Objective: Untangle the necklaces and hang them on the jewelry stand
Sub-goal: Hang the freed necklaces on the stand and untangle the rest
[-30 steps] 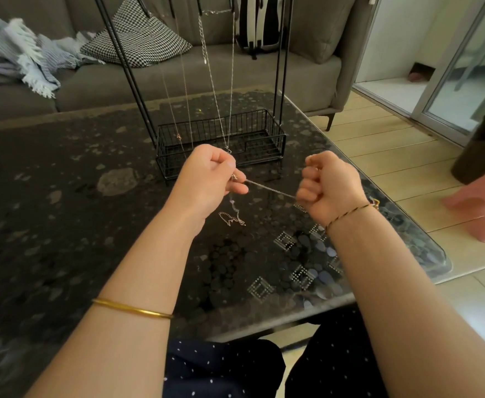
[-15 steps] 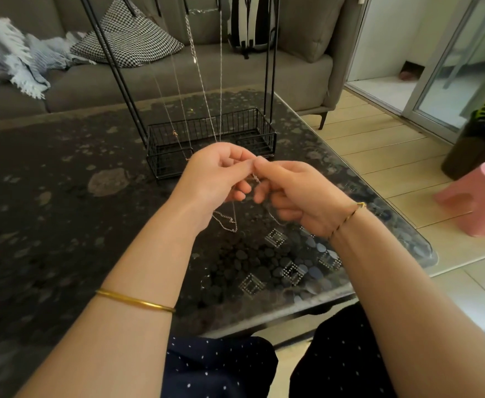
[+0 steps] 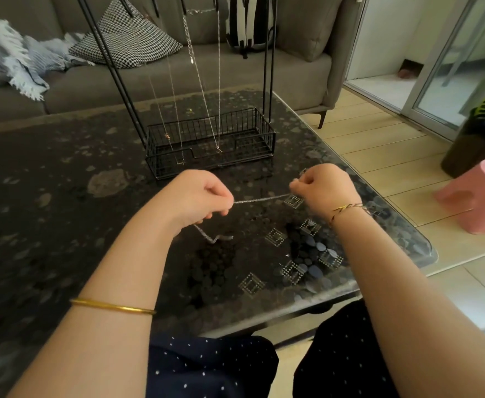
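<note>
A thin silver necklace [image 3: 261,199] is stretched taut between my two hands above the dark table. My left hand [image 3: 199,198] grips one part of it with curled fingers, and a loose end dangles below that hand. My right hand [image 3: 323,189] pinches the other part in a fist. Behind them stands the black jewelry stand [image 3: 268,64] with a wire basket base [image 3: 211,142]. Several thin chains [image 3: 203,87] hang from its top into the basket.
The glass-topped patterned table [image 3: 63,196] ends close at my right and front. A grey sofa [image 3: 149,84] with a checked cushion and a blue blanket lies behind it. A pink stool [image 3: 477,193] and a dark bin stand on the floor to the right.
My hands, which met in the middle half a second ago, have pulled apart, drawing the necklace tight between them again.
</note>
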`<state>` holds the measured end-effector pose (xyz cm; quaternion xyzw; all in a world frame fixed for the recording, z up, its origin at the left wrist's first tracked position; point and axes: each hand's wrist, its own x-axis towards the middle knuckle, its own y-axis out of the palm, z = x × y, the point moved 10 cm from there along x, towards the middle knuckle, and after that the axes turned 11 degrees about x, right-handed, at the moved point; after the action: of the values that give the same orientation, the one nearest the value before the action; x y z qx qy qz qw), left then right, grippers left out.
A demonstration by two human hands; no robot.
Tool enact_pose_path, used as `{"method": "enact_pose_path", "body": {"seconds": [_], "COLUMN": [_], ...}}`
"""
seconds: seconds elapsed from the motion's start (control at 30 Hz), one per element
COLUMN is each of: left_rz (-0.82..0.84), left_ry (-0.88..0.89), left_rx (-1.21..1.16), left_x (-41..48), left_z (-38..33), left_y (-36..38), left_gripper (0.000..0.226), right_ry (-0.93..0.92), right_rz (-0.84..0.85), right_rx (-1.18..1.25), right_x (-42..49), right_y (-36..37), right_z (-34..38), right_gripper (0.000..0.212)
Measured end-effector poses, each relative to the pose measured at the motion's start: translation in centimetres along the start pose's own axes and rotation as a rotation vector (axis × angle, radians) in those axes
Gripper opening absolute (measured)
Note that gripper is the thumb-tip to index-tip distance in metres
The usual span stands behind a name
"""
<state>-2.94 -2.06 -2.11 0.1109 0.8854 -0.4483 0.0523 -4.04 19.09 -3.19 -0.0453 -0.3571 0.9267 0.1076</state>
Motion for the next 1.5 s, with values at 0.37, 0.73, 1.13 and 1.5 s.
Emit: {"method": "enact_pose_path", "body": {"seconds": [0.37,0.73,1.13,1.5], "left_rz": [0.038,-0.027,0.027,0.035], "left_ry": [-0.004,0.137,0.013,0.078], "left_rx": [-0.157,-0.166,-0.102,-0.151], "left_x": [0.0,0.2,0.1,-0.1], "left_z": [-1.3,-3.0,-0.8,-2.1], "left_y": [1.2,0.6,0.7,1.1], "left_gripper": [0.02,0.016,0.013,0.017], "right_ry": [-0.17,-0.083,-0.057,-0.11], "right_rz": [0.038,0.515,0.147,0.555], "right_rx": [0.043,0.444,0.168,0.442], "right_x": [-1.3,-3.6,-1.3,-3.9], "right_y": [1.5,5.2,1.0,6.0], "right_z": [3.7,5.2,2.4,5.3], "right_gripper": [0.03,0.014,0.025,0.012]}}
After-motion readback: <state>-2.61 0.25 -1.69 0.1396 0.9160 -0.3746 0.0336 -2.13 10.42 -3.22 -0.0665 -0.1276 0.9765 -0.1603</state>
